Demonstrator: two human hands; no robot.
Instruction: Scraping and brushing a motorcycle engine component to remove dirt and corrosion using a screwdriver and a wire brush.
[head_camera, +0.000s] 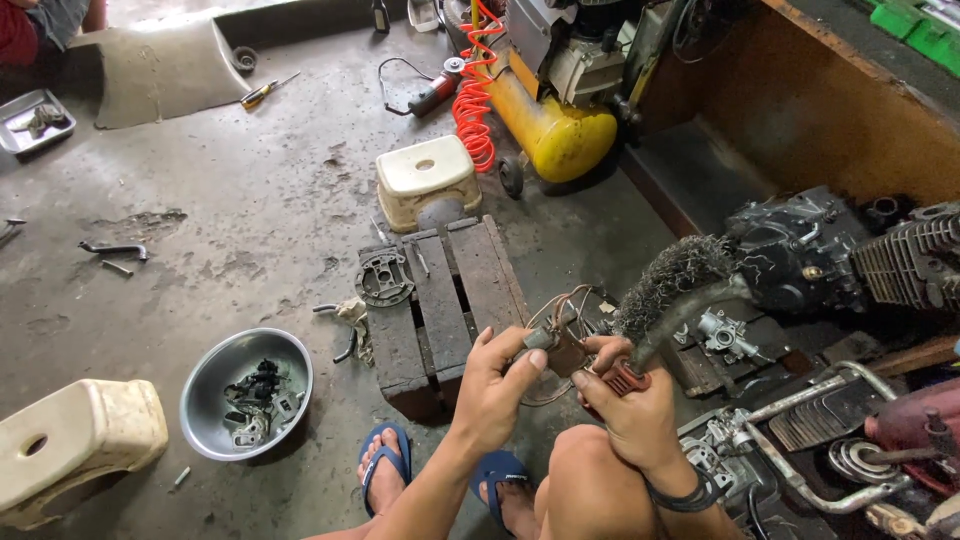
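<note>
Two bare hands met just in front of the dark slatted wooden pallet (440, 300). The left hand (495, 385) pinched a small brown metal part with looped copper-coloured wires (556, 345), and the right hand (630, 410) was closed round the red grip of a steel wire brush (670, 285), its bristles raised right of the pallet. Judging by this, scrubbing the part was in hand; the next stroke would want the bristles laid on the part, clear of the wires.
</note>
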